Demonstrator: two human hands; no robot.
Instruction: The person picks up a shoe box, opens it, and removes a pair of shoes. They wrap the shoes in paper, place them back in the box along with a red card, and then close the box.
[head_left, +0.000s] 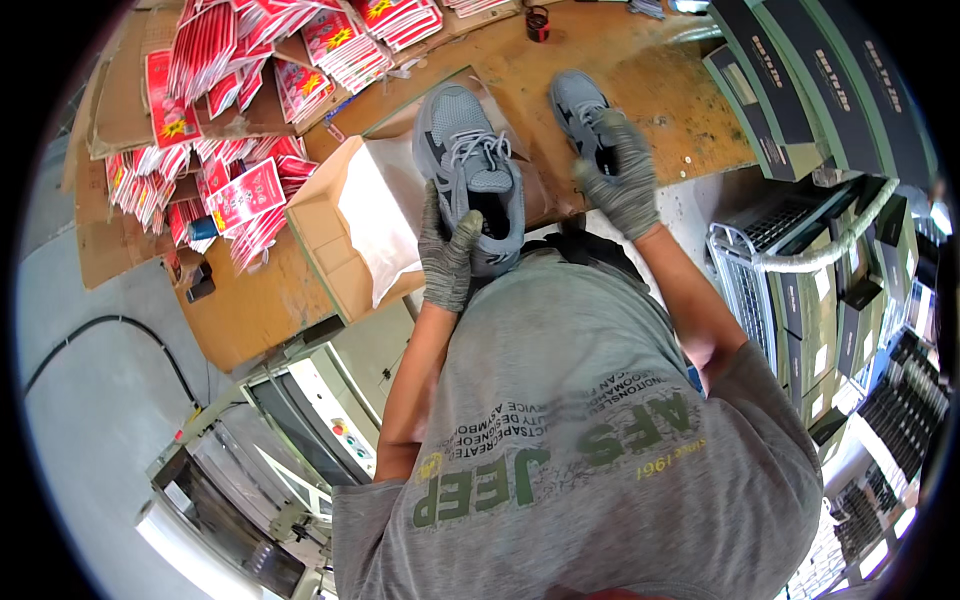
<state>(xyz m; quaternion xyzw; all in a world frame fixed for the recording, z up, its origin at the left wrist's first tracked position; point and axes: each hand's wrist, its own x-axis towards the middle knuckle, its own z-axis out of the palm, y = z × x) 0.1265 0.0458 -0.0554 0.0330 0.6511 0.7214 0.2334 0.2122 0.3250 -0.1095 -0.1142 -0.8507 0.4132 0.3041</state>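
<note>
Fingers of my left hand (pixel 447 255) clasp one grey sneaker (pixel 472 170) at its heel; my right hand (pixel 622 175) grips the other sneaker (pixel 582 110). Packing step, I judge: next, lowering both into the open box (pixel 340 215) on the bench (pixel 640 90).

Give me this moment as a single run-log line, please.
left hand: gloved, grips heel of grey sneaker over open cardboard box | right hand: gloved, holds second grey sneaker | surface: wooden table
</note>
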